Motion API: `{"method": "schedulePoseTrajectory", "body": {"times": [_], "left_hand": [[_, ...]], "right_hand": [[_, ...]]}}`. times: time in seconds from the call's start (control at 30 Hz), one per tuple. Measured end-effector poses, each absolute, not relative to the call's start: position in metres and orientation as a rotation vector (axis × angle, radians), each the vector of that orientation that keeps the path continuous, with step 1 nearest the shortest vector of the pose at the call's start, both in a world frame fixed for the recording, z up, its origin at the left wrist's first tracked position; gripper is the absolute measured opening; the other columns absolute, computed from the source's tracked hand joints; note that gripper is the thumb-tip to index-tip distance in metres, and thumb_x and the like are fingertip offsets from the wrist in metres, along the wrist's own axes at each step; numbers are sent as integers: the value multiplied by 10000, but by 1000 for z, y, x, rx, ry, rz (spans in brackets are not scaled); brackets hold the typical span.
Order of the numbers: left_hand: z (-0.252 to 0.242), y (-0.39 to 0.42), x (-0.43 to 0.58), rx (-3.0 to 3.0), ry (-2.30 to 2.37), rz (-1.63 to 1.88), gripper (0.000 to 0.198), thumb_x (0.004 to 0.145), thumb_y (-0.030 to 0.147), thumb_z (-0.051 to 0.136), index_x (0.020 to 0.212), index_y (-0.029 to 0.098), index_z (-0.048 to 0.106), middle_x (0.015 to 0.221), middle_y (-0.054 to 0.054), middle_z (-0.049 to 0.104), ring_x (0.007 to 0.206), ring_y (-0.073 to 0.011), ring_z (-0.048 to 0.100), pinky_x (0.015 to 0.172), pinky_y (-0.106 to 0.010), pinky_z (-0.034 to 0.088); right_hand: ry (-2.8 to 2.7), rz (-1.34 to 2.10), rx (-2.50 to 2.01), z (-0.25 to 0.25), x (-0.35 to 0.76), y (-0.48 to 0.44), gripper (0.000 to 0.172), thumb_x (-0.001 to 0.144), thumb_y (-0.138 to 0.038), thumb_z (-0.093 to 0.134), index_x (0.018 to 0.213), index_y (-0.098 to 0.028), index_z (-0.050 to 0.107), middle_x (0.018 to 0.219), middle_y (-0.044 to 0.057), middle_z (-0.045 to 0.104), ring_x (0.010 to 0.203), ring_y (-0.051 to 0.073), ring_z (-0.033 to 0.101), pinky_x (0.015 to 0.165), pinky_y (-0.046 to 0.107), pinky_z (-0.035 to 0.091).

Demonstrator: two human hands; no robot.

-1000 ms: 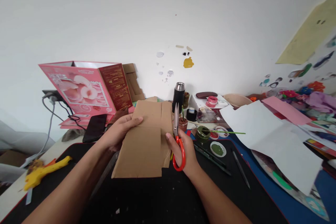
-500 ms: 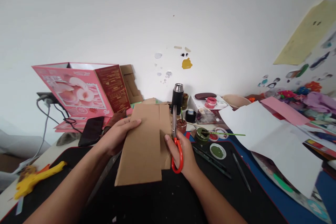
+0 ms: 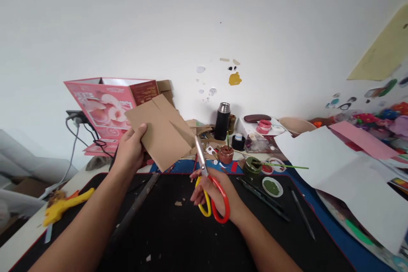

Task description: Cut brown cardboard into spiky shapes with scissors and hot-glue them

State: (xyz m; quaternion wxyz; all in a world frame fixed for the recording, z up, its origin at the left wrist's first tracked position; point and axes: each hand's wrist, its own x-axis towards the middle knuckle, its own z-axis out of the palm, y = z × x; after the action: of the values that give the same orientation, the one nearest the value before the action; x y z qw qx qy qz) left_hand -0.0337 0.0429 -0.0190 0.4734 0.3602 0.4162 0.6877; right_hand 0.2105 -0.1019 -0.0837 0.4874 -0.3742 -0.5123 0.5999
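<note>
My left hand [image 3: 130,153] grips a brown cardboard piece [image 3: 161,129] by its left edge and holds it raised and tilted above the black mat [image 3: 178,238]. My right hand [image 3: 216,195] is closed through the red and yellow handles of a pair of scissors [image 3: 207,182]. The blades point up and left, and their tip is at the cardboard's lower right edge. A small cardboard scrap [image 3: 178,203] lies on the mat under the scissors.
A pink printed box [image 3: 102,106] stands at the back left, a yellow glue gun [image 3: 63,206] at the left. A black flask [image 3: 222,121], paint pots [image 3: 251,165], a green-paint dish [image 3: 272,187] and brushes sit behind the mat. White paper [image 3: 334,170] covers the right.
My left hand lifted the cardboard up and to the left and turned it. My right hand dropped toward the mat with the scissors, which now tilt left with both handles showing.
</note>
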Motion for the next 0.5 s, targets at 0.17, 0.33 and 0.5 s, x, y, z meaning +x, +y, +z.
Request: {"method": "schedulePoseTrajectory", "body": {"times": [0.17,0.33,0.5], "left_hand": [[-13,42,-31,706,1003,1587,246,804,281,759,1026,177,739,939,-105,819,793,-275,797,709,-386,705],[-4,31,-29,756,1035,1516,262,794,324,765,1011,187,717,860,-90,789,856,-315,820,752,-403,709],[6,21,-26,821,1113,1481,265,757,355,795,958,205,709,807,-76,785,841,-334,816,682,-394,697]], "right_hand": [[-1296,1576,-855,-87,205,-105,878,799,-920,759,1208,-145,709,811,87,781,643,220,760,660,332,594],[-1318,1644,-821,-85,206,-106,937,750,-923,795,1277,-152,710,865,99,795,674,221,758,706,347,594],[-1370,1680,-797,-93,205,-105,1012,708,-911,837,1378,-166,694,1016,150,826,869,266,804,877,394,603]]}}
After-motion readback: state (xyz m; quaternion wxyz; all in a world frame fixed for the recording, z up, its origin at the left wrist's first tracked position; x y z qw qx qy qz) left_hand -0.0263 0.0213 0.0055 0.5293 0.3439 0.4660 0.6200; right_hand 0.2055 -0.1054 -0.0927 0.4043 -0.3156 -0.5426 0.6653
